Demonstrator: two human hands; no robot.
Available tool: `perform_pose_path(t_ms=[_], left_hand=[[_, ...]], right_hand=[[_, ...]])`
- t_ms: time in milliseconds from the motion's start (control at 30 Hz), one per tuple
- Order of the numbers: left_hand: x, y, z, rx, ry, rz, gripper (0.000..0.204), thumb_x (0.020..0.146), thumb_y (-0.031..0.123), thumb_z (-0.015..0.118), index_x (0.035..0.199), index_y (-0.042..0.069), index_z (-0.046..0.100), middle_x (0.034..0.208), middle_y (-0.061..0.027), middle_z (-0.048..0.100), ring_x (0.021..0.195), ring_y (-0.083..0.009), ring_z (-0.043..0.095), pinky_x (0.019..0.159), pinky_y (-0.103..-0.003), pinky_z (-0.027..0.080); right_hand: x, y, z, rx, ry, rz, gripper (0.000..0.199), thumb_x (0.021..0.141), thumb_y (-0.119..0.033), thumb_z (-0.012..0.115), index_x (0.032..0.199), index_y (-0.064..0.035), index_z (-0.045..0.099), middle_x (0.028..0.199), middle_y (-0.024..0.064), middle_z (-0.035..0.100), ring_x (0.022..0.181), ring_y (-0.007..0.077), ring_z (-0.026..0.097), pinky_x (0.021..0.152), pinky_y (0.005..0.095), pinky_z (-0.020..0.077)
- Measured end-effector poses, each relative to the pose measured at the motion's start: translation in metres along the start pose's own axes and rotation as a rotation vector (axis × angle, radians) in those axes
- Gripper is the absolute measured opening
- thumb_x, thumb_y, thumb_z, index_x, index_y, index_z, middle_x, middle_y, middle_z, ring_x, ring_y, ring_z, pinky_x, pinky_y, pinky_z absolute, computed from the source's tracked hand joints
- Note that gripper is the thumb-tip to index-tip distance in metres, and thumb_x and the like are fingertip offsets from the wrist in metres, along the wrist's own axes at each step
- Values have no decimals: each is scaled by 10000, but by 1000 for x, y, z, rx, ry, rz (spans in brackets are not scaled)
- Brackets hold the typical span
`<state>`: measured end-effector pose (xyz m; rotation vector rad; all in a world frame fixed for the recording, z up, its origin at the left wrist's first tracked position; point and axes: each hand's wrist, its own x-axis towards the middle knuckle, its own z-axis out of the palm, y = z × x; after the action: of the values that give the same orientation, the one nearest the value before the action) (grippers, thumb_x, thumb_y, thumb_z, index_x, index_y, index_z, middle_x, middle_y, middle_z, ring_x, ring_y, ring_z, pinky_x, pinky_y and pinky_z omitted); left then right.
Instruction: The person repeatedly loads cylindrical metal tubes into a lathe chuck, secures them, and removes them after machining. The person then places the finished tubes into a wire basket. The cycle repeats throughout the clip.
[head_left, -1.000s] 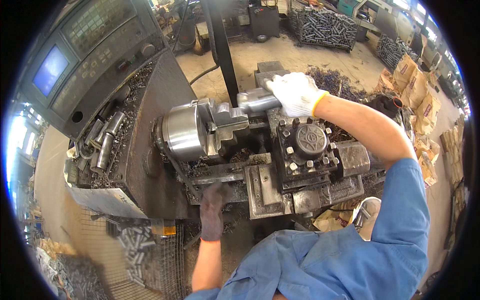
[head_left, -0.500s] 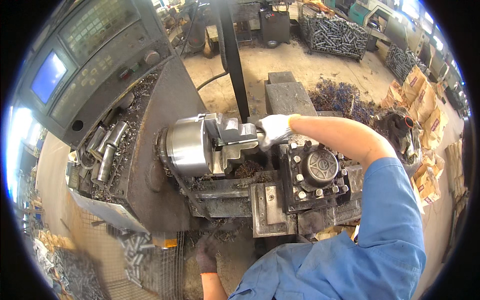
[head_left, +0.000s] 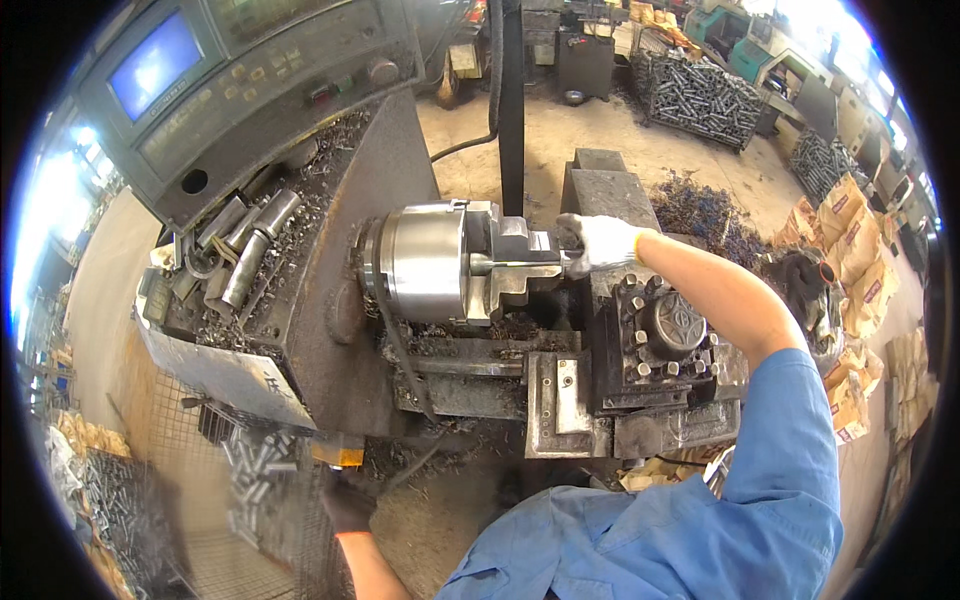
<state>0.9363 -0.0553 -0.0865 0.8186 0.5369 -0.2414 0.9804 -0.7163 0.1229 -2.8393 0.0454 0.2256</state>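
Observation:
My right hand (head_left: 604, 244), in a white glove, is closed at the outer end of the stepped jaws (head_left: 512, 262) of a lathe chuck (head_left: 418, 262). Its fingers wrap the tip of a metal workpiece (head_left: 568, 261) set among the jaws; most of that piece is hidden. Low down, my left hand (head_left: 348, 503) wears a dark glove and is smeared by motion, so its fingers cannot be made out. It is beside a yellow-faced block (head_left: 338, 455) and near a wire basket of metal pieces (head_left: 262, 480).
A tool post (head_left: 672, 330) with several bolts stands right of the chuck, below my right forearm. Metal tubes (head_left: 262, 250) and chips lie on the machine's ledge at left, under a control panel (head_left: 270, 85). Paper sacks (head_left: 862, 270) and a bin of metal parts (head_left: 703, 98) stand farther off.
The head view has turned, shifting the machine rightward in the picture. My left hand has moved left toward the yellow-faced block and basket. My right hand stays at the chuck jaws.

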Motion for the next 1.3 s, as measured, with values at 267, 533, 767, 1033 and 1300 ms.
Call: perform_pose_path(t_ms=[267, 533, 767, 1033, 1300], left_hand=[[-28, -1, 15, 592, 185, 328, 327, 1058, 332, 593, 1079, 13, 658, 978, -67, 663, 849, -179, 624, 756, -350, 527], [-76, 34, 222, 1224, -43, 1837, 557, 1008, 319, 615, 1398, -71, 534, 1373, -289, 600, 1310, -464, 564, 1150, -570, 438], [-21, 76, 513, 1790, 152, 1341, 796, 1036, 390, 552, 1684, 193, 133, 1374, -286, 640, 1192, -465, 668, 996, -561, 544], [-32, 61, 510, 1800, 71, 1432, 881, 1014, 353, 640, 1692, 187, 102, 1376, -271, 651, 1139, -459, 697, 978, -528, 560], [-126, -135, 19, 1597, -128, 243, 609, 967, 507, 645, 1411, 93, 613, 1371, -168, 684, 1266, -374, 645, 1027, -449, 525]], right_hand=[[-179, -90, -39, 538, 625, 245, 510, 892, -201, 726, 1386, -96, 656, 1223, 116, 763, 1029, 200, 752, 977, 353, 594], [-271, -153, 38, 924, 727, 243, 252, 776, -28, 666, 990, 22, 789, 885, 127, 785, 771, 188, 757, 747, 324, 618], [-287, -117, 92, 1188, 300, 300, 374, 897, -242, 756, 1185, -3, 755, 1093, 119, 788, 965, 193, 748, 883, 340, 611], [-295, -100, 132, 1109, 94, 170, 326, 931, -181, 769, 1222, -35, 749, 1137, 128, 785, 1066, 207, 755, 958, 353, 605], [-217, -176, 198, 1004, -323, -198, 266, 957, -137, 743, 1196, -23, 744, 1070, 84, 794, 987, 198, 757, 917, 333, 608]])
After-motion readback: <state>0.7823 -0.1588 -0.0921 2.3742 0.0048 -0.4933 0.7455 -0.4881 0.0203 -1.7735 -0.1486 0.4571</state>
